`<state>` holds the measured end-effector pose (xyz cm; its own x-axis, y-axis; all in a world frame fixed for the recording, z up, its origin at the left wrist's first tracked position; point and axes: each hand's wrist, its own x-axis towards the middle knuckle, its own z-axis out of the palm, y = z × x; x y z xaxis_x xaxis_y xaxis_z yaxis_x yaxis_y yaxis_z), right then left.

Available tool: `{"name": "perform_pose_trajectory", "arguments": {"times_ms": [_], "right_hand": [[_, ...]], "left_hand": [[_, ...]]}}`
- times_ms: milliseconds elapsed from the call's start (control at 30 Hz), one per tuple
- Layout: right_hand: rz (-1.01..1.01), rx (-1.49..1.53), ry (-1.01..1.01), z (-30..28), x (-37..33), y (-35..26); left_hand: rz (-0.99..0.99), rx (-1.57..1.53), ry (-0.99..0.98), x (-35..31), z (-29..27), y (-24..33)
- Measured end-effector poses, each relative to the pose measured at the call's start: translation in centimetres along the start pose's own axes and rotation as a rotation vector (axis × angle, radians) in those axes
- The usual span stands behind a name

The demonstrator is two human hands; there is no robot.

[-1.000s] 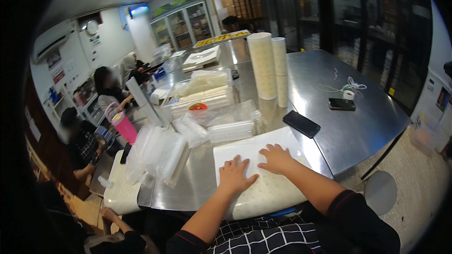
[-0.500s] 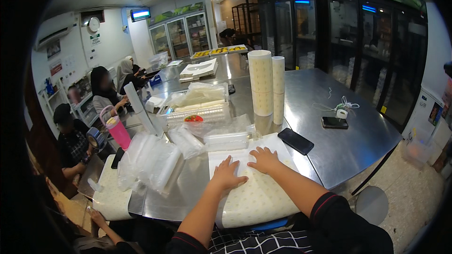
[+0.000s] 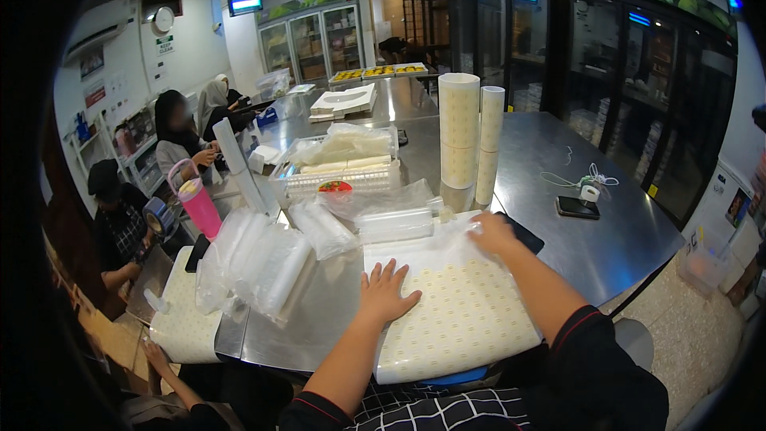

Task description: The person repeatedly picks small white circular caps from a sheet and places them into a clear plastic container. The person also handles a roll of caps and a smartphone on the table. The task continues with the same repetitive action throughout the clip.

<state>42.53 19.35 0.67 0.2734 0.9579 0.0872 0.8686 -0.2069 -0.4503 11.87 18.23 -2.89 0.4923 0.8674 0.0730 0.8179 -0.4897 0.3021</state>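
A cream sheet of patterned paper [image 3: 455, 311] lies at the near edge of the steel table, curving down over it. My left hand [image 3: 385, 294] rests flat on its left side, fingers spread. At the far right corner my right hand [image 3: 493, 235] is closed, its fingertips on the sheet's edge. Along the far edge is a whitish band that looks partly see-through. Just beyond lies a roll of clear plastic [image 3: 395, 225]. A black phone [image 3: 523, 233] is partly hidden behind my right hand and forearm.
Two upright patterned paper rolls, one wide [image 3: 459, 132] and one thin [image 3: 489, 148], stand beyond the sheet. Plastic bags [image 3: 267, 271], a white basket [image 3: 339, 179] and a pink tumbler [image 3: 199, 209] are leftward. Another phone [image 3: 578, 207] lies rightward. Co-workers sit along the left side.
My right hand has moved from lying spread on the paper to its far right corner, and its fingers have closed. The left hand stays flat. More of the pattern shows now.
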Motion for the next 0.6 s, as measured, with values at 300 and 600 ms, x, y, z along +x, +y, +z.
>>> {"name": "perform_pose_trajectory", "arguments": {"times_ms": [300,600], "right_hand": [[0.261,-0.263,0.115,-2.0,-3.2,6.6],[0.072,-0.178,0.183,-3.7,-0.5,8.5]], "left_hand": [[-0.01,-0.002,0.019,3.8,0.3,-1.3],[0.003,-0.065,-0.026,2.7,-2.3,-1.6]]}}
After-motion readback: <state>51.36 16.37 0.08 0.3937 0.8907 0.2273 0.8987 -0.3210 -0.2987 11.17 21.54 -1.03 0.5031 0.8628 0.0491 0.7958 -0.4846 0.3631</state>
